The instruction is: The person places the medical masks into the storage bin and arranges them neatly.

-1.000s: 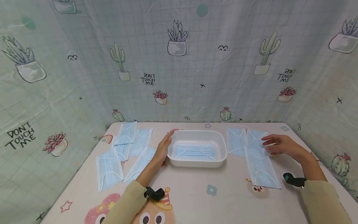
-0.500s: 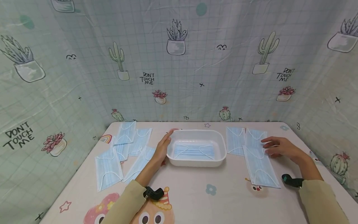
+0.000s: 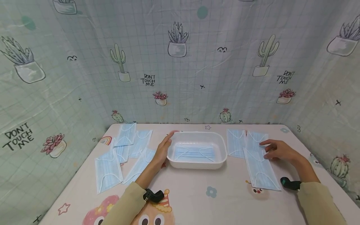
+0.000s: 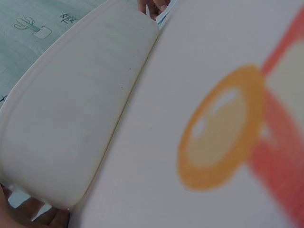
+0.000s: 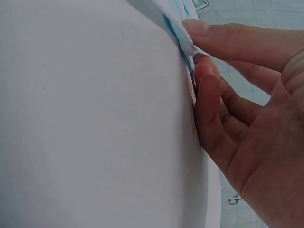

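Observation:
My left hand (image 3: 161,153) rests against the left wall of a white plastic tub (image 3: 197,165), fingers along its side and reaching the rim. A pleated blue face mask (image 3: 194,153) lies flat inside the tub. On the right, my right hand (image 3: 278,150) pinches the right edge of a face mask (image 3: 261,168), which overlaps another mask (image 3: 256,137) behind it. In the right wrist view the thumb (image 5: 204,31) lies on the mask's edge (image 5: 183,35), the other fingers curling beside it near the tabletop.
Several more blue masks (image 3: 109,172) lie spread and overlapping left of the tub. Another mask (image 3: 235,143) lies just right of it. The cartoon-printed tabletop (image 3: 225,200) ends at a patterned curtain (image 3: 197,78) around the back and sides.
My right hand has moved slightly left and down, bringing thumb and fingers together at the mask's edge. The left hand and tub have stayed in place.

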Demonstrator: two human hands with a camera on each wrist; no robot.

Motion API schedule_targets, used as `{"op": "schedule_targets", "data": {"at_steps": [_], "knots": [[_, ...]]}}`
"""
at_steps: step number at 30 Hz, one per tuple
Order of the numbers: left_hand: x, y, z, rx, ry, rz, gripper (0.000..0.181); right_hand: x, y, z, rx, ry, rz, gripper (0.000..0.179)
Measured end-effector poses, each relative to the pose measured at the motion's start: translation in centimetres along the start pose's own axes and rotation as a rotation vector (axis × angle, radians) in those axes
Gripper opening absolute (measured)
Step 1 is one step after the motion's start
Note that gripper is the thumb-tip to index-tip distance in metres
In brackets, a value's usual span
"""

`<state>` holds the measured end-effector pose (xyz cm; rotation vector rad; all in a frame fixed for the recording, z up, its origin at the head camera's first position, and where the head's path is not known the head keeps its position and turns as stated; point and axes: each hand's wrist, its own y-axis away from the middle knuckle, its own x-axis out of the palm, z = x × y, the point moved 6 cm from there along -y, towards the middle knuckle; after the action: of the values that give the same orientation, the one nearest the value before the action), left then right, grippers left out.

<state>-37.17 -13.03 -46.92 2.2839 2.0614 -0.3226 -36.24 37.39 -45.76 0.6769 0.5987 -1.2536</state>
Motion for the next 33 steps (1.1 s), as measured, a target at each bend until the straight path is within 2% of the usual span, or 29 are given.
{"op": "schedule_targets", "data": {"at_steps": [9, 19, 24, 30, 33], "knots": [[0.01, 0.11, -0.18, 0.009, 0.016, -0.009, 0.05, 0.08, -0.13, -0.37, 0.011, -0.001, 0.005, 0.063], [0.06, -0.04, -0.02, 0.016, 0.008, 0.003, 0.05, -0.5, -0.27, -0.82, 0.034, -0.101, -0.033, 0.061], [0.1, -0.05, -0.03, 0.015, 0.001, 0.002, 0.05, -0.84, -0.32, -0.97, 0.053, -0.153, -0.072, 0.047], [0.1, 0.01, 0.02, -0.01, -0.004, -0.003, 0.049, -0.73, 0.11, -0.53, -0.026, -0.185, -0.061, 0.029], [0.07, 0.04, 0.06, -0.011, -0.013, -0.005, 0.05, -0.59, 0.27, -0.41, -0.049, -0.197, -0.045, 0.029]]}}
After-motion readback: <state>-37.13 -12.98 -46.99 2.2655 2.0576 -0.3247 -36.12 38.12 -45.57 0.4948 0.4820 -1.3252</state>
